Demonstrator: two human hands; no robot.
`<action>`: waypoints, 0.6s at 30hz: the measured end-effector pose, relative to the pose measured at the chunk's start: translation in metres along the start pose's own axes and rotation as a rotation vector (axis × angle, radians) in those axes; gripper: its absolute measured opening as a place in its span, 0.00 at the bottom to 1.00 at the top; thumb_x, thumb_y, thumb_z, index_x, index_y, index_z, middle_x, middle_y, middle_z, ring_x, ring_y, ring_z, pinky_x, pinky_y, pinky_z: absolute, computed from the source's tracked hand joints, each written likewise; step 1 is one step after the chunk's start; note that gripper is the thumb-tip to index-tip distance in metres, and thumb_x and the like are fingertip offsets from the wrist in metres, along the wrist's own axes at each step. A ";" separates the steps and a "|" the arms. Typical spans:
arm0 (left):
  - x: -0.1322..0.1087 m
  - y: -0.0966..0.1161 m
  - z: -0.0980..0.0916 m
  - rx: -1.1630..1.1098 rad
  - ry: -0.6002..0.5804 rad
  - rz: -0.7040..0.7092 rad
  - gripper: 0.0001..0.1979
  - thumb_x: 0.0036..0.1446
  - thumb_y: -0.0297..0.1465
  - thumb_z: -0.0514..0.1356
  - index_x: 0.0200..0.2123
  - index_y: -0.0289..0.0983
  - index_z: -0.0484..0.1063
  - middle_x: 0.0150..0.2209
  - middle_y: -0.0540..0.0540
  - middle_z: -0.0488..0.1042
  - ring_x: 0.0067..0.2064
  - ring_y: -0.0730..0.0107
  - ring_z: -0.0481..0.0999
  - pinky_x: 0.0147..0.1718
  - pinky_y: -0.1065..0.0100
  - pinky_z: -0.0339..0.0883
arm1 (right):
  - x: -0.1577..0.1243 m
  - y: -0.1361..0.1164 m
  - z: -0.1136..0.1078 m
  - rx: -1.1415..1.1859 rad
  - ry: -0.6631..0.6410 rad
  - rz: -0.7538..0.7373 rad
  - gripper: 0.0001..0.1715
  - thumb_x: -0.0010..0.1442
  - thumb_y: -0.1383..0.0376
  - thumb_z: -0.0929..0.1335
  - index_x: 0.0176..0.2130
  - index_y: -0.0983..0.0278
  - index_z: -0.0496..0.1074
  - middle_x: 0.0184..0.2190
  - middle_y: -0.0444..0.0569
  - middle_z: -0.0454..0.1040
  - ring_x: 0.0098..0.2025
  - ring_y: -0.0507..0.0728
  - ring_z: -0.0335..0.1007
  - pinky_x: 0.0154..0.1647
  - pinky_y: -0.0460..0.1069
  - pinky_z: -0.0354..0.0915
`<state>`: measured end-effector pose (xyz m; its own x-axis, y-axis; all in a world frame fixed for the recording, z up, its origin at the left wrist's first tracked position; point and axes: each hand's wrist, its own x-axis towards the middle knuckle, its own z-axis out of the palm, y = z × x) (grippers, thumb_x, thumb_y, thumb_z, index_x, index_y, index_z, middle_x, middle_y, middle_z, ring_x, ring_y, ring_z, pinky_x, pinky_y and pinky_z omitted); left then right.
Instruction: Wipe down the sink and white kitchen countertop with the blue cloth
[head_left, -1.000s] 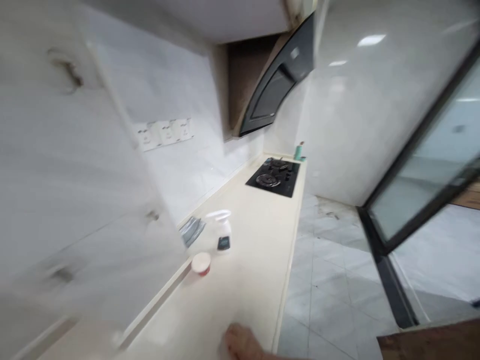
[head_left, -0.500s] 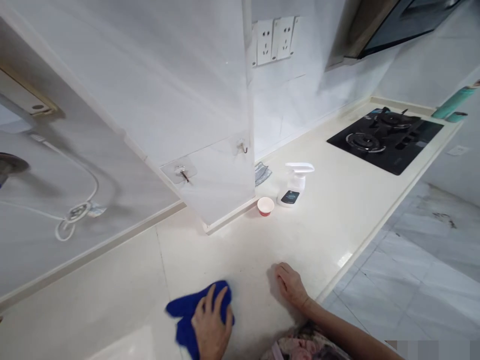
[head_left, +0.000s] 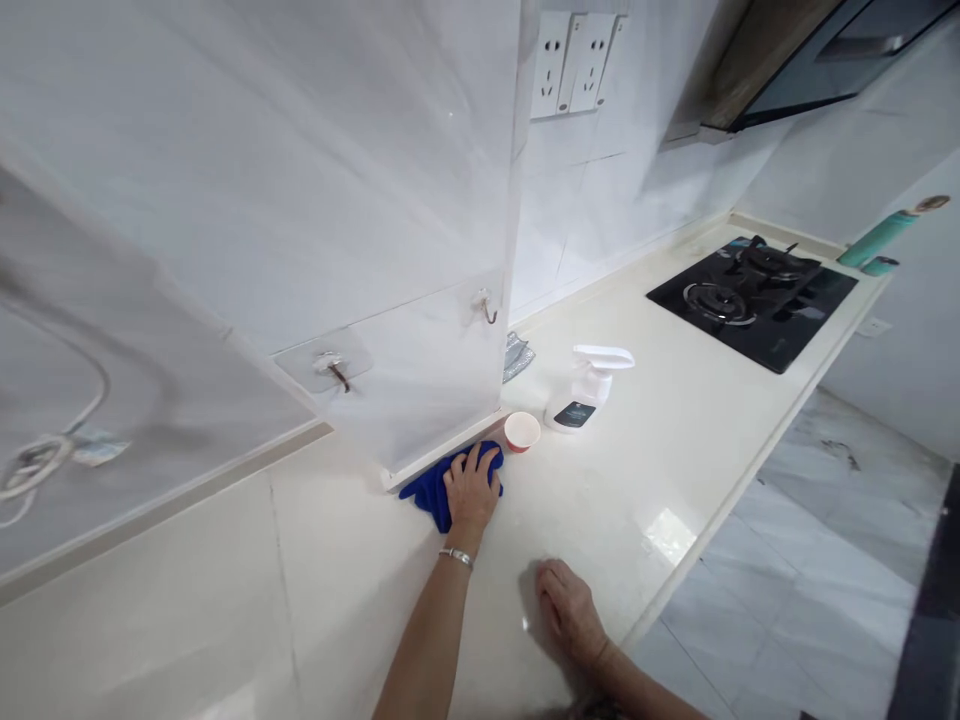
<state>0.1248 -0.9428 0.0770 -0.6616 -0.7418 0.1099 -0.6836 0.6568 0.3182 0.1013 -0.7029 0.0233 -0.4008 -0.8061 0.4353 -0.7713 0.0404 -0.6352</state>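
Blue cloth (head_left: 429,492): we find it bunched on the surface (head_left: 337,610), directly under the left hand and against the lower edge of the cabinet door.
Cabinet door (head_left: 375,200): stands open and blocks our view of the wall behind; two adhesive hooks (head_left: 331,366) are stuck to its inner face.
Left hand (head_left: 471,490): fingers spread and curved over the cloth, pressing it down; a metal bracelet (head_left: 456,557) sits on the wrist.
Right hand (head_left: 570,612): lies on the bare surface, fingers loosely together, touching nothing else and well apart from the cloth.
Nearby items: we log a red-and-white cup (head_left: 522,432) just beside the cloth, a white spray bottle (head_left: 589,395) next to the cup, and a grey folded packet (head_left: 517,357) behind them.
Further along: black gas hob (head_left: 750,300), teal bottle (head_left: 877,238), range hood (head_left: 795,70).
Writing: two wall sockets (head_left: 574,62) show only their pin slots; the dark label (head_left: 575,414) on the spray bottle is too small for us to read.
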 end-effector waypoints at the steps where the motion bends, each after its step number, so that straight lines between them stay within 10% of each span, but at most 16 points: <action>1: 0.007 0.002 0.003 0.001 0.011 -0.005 0.22 0.67 0.33 0.56 0.62 0.53 0.72 0.66 0.47 0.70 0.61 0.48 0.65 0.54 0.48 0.62 | 0.000 0.000 0.000 -0.001 0.001 0.001 0.14 0.61 0.78 0.58 0.36 0.58 0.61 0.31 0.46 0.67 0.34 0.55 0.64 0.34 0.48 0.58; 10: 0.003 0.000 -0.003 0.003 0.075 0.086 0.21 0.65 0.30 0.58 0.59 0.49 0.75 0.64 0.45 0.72 0.59 0.49 0.67 0.53 0.49 0.62 | 0.003 0.005 0.009 -0.067 -0.006 0.014 0.13 0.59 0.77 0.59 0.34 0.58 0.60 0.31 0.46 0.69 0.33 0.55 0.66 0.32 0.48 0.57; 18: -0.072 0.005 0.010 -0.053 0.098 0.235 0.25 0.61 0.27 0.60 0.59 0.53 0.75 0.63 0.49 0.73 0.59 0.54 0.67 0.54 0.54 0.63 | 0.004 0.017 0.020 0.128 0.096 0.041 0.11 0.61 0.73 0.59 0.34 0.58 0.64 0.31 0.45 0.70 0.34 0.56 0.68 0.33 0.48 0.65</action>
<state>0.1660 -0.8847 0.0617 -0.7655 -0.5811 0.2764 -0.4958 0.8064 0.3222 0.0966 -0.7174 0.0011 -0.4804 -0.7450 0.4628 -0.6864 -0.0090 -0.7271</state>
